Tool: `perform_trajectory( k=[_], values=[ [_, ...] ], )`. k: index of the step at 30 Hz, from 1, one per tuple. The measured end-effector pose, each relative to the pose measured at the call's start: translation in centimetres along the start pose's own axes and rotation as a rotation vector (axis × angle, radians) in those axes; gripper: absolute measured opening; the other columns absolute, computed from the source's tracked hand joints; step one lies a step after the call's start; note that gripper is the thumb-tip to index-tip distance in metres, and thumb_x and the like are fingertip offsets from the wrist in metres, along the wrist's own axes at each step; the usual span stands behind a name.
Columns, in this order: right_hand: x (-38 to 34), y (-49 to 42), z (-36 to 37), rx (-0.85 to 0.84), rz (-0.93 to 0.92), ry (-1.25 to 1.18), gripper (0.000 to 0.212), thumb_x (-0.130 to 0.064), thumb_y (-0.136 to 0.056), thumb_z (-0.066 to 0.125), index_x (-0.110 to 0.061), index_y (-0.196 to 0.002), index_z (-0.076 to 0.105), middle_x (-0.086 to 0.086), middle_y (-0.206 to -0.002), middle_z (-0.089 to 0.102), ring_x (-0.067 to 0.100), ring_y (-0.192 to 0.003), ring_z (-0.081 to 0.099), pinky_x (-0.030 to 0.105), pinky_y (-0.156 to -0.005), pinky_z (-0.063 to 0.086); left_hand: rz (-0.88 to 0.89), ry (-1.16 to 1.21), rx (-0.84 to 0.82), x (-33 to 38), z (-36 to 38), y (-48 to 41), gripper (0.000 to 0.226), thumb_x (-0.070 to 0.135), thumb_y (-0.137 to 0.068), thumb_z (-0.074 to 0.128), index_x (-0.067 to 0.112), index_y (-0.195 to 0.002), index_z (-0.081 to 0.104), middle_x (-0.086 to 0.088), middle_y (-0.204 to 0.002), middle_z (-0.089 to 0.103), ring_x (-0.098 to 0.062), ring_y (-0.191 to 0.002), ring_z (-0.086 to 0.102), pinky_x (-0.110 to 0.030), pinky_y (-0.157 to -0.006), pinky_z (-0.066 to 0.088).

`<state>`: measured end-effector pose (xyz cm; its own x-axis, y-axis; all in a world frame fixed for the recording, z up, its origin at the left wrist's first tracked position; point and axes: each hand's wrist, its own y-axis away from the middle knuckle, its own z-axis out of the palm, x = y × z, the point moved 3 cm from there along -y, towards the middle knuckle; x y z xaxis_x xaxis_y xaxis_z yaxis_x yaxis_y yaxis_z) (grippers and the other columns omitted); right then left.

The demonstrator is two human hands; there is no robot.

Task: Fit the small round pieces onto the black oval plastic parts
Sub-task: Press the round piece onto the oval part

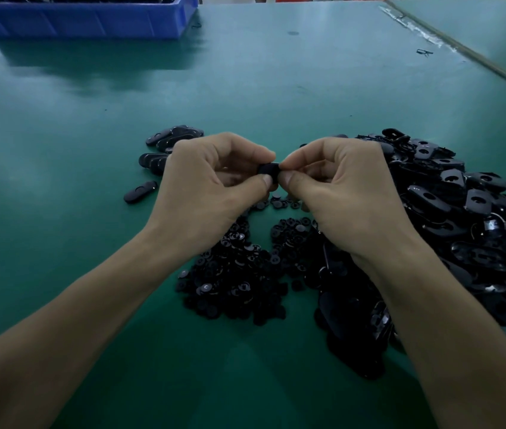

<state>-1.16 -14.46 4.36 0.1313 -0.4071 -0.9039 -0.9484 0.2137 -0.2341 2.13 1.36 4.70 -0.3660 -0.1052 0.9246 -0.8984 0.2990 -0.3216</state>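
Spanning the whole view, a green worktop [245, 88] carries a blue plastic bin [91, 20] at its far left corner. A large heap of black oval parts [462, 212] lies to the right, touching a smaller pile of small round pieces [239, 274] near the centre. A few separate oval parts [165, 147] sit to the left. Pale marks on some round pieces are too small to read. Above the round pieces, the left hand [211, 187] and right hand [338, 193] meet, each pinching one small black part [268, 170] between thumb and forefinger, its shape mostly hidden.
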Motion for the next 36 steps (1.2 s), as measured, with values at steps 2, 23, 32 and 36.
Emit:
perform_trajectory(
  k=[2, 23, 32, 36],
  values=[
    [-0.1, 0.0, -0.1, -0.005, -0.010, 0.000, 0.015, -0.014, -0.082, 0.077, -0.025, -0.074, 0.071, -0.004, -0.066, 0.071, 0.012, -0.063, 0.067, 0.030, -0.061, 0.051, 0.012, -0.012, 0.015, 0.1, -0.1, 0.0, 0.021, 0.007, -0.075, 0.072, 0.025, -0.085, 0.071, 0.004, -0.081, 0.077, -0.015, -0.071, 0.075, -0.024, -0.069, 0.059],
    [-1.4, 0.7, 0.6, 0.091, -0.161, 0.133, 0.018, -0.011, -0.086, 0.074, -0.027, -0.081, 0.070, -0.012, -0.071, 0.069, 0.004, -0.067, 0.067, 0.021, -0.064, 0.055, 0.053, -0.060, 0.069, 0.0, 0.0, 0.1, 0.026, 0.002, -0.074, 0.073, 0.026, -0.084, 0.071, 0.006, -0.083, 0.077, -0.013, -0.076, 0.075, -0.028, -0.072, 0.061],
    [-0.7, 0.5, 0.7, 0.057, -0.100, 0.009, 0.023, -0.009, -0.087, 0.074, -0.030, -0.079, 0.069, -0.007, -0.071, 0.071, 0.012, -0.067, 0.068, 0.041, -0.069, 0.059, 0.004, 0.021, 0.048, -0.2, -0.2, -0.1, 0.025, 0.002, -0.074, 0.076, 0.024, -0.085, 0.073, 0.004, -0.081, 0.077, -0.015, -0.072, 0.075, -0.022, -0.069, 0.058],
    [-0.5, 0.3, 0.7, 0.035, -0.068, -0.075, 0.023, -0.010, -0.086, 0.073, -0.030, -0.077, 0.069, -0.005, -0.069, 0.071, 0.015, -0.068, 0.069, 0.044, -0.069, 0.059, -0.038, 0.146, 0.021, -0.4, -0.4, -0.3, 0.025, -0.002, -0.073, 0.078, 0.019, -0.088, 0.074, 0.000, -0.081, 0.077, -0.014, -0.072, 0.074, -0.023, -0.071, 0.057]
  ],
)
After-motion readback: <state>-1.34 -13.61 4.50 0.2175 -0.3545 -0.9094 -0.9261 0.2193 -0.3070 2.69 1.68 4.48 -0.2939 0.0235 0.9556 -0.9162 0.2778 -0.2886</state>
